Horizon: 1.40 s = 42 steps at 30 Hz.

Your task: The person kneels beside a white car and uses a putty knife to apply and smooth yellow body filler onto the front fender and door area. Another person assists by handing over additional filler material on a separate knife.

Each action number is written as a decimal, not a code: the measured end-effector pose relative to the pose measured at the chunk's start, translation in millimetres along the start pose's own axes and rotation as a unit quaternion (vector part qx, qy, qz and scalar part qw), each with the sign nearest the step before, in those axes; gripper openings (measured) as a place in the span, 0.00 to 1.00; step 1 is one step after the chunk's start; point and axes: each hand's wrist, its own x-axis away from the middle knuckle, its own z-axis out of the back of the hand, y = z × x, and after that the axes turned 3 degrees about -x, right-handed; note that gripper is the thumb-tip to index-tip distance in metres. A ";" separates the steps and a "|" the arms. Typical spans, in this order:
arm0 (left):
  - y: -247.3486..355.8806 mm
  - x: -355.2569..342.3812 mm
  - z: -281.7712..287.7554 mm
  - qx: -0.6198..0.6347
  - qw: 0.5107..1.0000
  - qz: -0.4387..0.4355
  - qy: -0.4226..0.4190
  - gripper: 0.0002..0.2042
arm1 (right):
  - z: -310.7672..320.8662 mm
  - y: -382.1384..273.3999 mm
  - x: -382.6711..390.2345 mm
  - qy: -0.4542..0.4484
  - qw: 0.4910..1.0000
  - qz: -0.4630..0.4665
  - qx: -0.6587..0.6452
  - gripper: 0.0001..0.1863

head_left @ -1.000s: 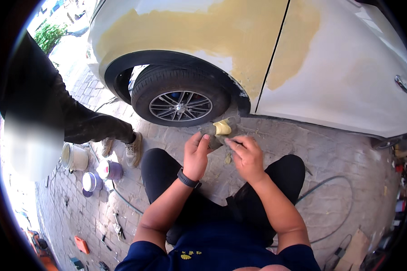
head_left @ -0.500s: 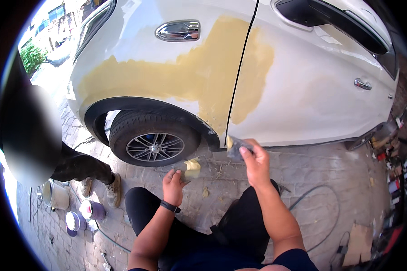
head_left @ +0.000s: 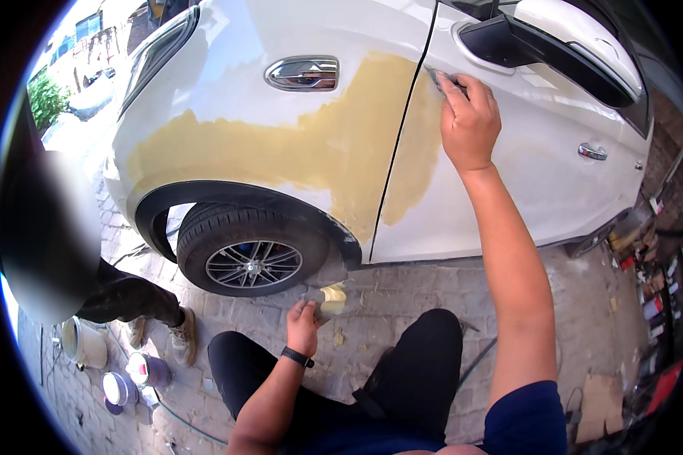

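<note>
My right hand [head_left: 469, 121] is raised to the white car's front door [head_left: 531, 182]. It grips a dark putty spreader [head_left: 435, 77], whose edge meets the panel just right of the door gap, below the mirror. Most of that spreader is hidden by my fingers. A broad coat of yellow body filler [head_left: 357, 144] covers part of the fender [head_left: 228, 106] and continues across the gap onto the door. Low in front of the wheel, my left hand [head_left: 302, 327] pinches a flat putty scraper [head_left: 331, 309] carrying a lump of yellow filler [head_left: 332, 293].
The front wheel [head_left: 254, 264] stands left of my knees. Another person's leg and shoe [head_left: 182, 337] are at the left, beside several buckets [head_left: 150, 369]. A hose [head_left: 478, 360] crosses the paving. Cardboard [head_left: 599, 406] and piled clutter line the right side. The black-armed mirror [head_left: 539, 45] juts out above my right hand.
My right hand has moved up from in front of the door's lower edge to the upper door beside the gap, spreader still gripped. My left hand stays low with its scraper. The view has tilted slightly upward.
</note>
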 end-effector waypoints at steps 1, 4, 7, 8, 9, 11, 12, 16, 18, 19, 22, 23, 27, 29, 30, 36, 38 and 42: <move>0.4 0.5 0.6 0.001 1.000 0.001 0.002 0.13 | -2.6 0.8 1.8 0.004 1.000 0.004 0.005 0.19; 0.4 1.4 0.7 0.004 1.000 0.003 0.003 0.13 | -8.7 2.3 5.2 -0.005 1.000 0.006 0.006 0.20; 0.8 3.1 0.7 0.009 1.000 0.005 -0.002 0.13 | -9.3 1.7 10.1 -0.030 1.000 0.002 0.006 0.20; 2.1 4.5 0.2 0.009 1.000 0.006 -0.003 0.13 | -9.4 1.0 11.6 -0.038 0.999 0.000 0.006 0.21; 2.6 5.3 -0.3 0.010 1.000 0.007 -0.004 0.13 | -9.5 0.7 13.0 -0.043 0.999 0.000 0.003 0.21; 3.3 5.7 0.3 0.004 1.000 0.009 -0.005 0.13 | -10.1 -0.6 14.3 -0.049 0.999 0.000 -0.006 0.21; 3.3 6.0 0.4 0.001 1.000 0.010 -0.005 0.12 | -10.3 -0.9 16.9 -0.053 0.999 0.001 -0.010 0.21; 6.9 9.1 -6.3 0.011 1.000 0.012 -0.014 0.12 | -9.1 -4.4 28.3 -0.066 0.998 -0.002 -0.022 0.22; 8.2 10.0 -9.2 0.011 1.000 0.016 -0.011 0.12 | -9.8 -6.5 33.3 -0.066 0.997 -0.002 -0.028 0.22; 7.0 9.5 -8.5 0.011 1.000 0.017 -0.013 0.12 | -9.8 -7.1 35.3 -0.064 0.997 0.000 -0.031 0.21; 3.6 7.9 -6.2 0.014 1.000 0.018 -0.017 0.12 | -8.4 -10.3 41.0 -0.062 0.997 0.000 -0.039 0.21; 3.1 7.7 -6.0 0.016 1.000 0.018 -0.016 0.12 | -7.9 -11.2 43.0 -0.063 0.997 -0.002 -0.041 0.21; 1.0 6.6 -3.3 0.017 1.000 0.015 -0.016 0.12 | -7.0 -13.8 53.9 -0.063 0.997 -0.003 -0.050 0.21; 3.4 7.5 -5.9 0.014 1.000 0.016 -0.014 0.12 | -5.2 -14.4 59.9 -0.066 0.997 -0.002 -0.051 0.21; 3.8 7.9 -6.6 0.012 1.000 0.016 -0.013 0.12 | -4.5 -14.8 62.8 -0.067 0.996 -0.004 -0.051 0.21; 1.9 7.2 -4.0 0.010 1.000 0.018 -0.012 0.12 | -3.7 -21.3 79.4 -0.072 0.996 -0.010 -0.052 0.20; 4.8 8.4 -6.6 0.011 1.000 0.017 -0.019 0.12 | -2.2 -22.7 84.5 -0.074 0.996 -0.009 -0.049 0.20; 4.3 8.3 -5.7 0.015 0.999 0.021 -0.020 0.12 | -1.9 -26.1 93.5 -0.069 0.996 -0.007 -0.049 0.19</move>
